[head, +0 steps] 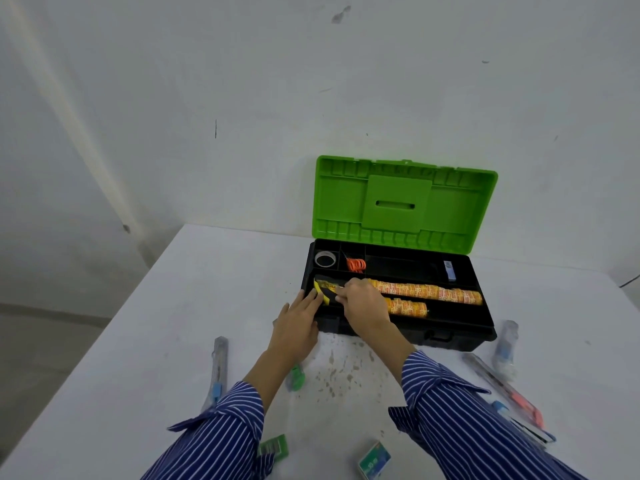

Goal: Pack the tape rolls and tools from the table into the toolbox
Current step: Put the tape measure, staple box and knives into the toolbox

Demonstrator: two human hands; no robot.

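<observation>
Both hands (332, 306) touch the yellow-black tool (323, 289) inside the toolbox (460, 336).

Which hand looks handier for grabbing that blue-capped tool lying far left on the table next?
Probably the left hand: the blue-capped tool lies on its side of the table, while the right hand is over the toolbox on the yellow tool.

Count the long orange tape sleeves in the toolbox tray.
2: the longer sleeve lies along the tray's middle channel; the shorter sleeve lies just in front. The right hand hides their left ends.
</observation>
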